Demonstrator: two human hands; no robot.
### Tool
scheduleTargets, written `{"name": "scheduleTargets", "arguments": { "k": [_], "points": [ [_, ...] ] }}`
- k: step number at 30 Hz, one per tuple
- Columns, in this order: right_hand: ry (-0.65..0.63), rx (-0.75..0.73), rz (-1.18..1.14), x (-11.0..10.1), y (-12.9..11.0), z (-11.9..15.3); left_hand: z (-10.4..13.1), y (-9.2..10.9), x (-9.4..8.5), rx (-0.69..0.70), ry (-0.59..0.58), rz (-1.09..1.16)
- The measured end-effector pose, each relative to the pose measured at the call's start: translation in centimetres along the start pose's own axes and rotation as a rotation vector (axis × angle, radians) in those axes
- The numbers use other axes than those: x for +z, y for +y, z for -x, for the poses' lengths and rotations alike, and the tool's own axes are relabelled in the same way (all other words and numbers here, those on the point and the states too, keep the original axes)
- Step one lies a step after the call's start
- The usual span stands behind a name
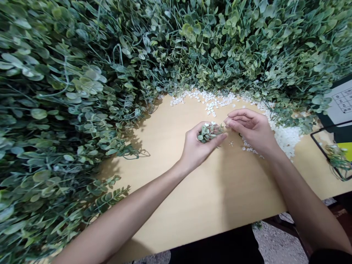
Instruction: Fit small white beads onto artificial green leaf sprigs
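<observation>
My left hand [199, 143] is wrapped round a small bunch of green leafy sprigs [206, 132] with little white pieces among the leaves. Just to its right, my right hand [251, 130] has thumb and fingertips pinched together near the tips of the bunch; what they hold, if anything, is too small to name. A small pale star-shaped piece [231, 143] lies on the table between and below the hands. Small white round pieces [287, 139] are heaped beyond and beside my right wrist.
Piles of green artificial foliage [68, 91] cover the left and back of the wooden table [176, 205]. More white pieces [211, 102] lie along the back. At the right are a black wire frame [324, 152], green stems and a printed sheet [342, 102].
</observation>
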State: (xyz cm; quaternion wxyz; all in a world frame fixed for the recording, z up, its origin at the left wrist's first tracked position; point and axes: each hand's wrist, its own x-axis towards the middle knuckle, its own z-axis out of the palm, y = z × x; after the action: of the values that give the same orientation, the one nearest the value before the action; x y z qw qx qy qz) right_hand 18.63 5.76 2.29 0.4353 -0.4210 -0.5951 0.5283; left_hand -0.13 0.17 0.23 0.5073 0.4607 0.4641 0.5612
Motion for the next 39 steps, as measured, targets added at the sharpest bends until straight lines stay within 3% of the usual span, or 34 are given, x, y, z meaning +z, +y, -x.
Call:
{"name": "scheduleTargets", "arguments": {
  "k": [10, 20, 39],
  "points": [
    [-0.084, 0.058, -0.148, -0.17, -0.01, 0.08, -0.22, -0.09, 0.06, -0.058, 0.053, 0.063],
    [-0.073, 0.077, -0.125, 0.03, -0.02, 0.13, -0.27, 0.79, 0.17, -0.012, -0.002, 0.002],
    [-0.062, 0.062, -0.084, 0.25, -0.23, 0.3, -0.25, 0.61, 0.2, -0.027, -0.007, -0.011]
  ]
}}
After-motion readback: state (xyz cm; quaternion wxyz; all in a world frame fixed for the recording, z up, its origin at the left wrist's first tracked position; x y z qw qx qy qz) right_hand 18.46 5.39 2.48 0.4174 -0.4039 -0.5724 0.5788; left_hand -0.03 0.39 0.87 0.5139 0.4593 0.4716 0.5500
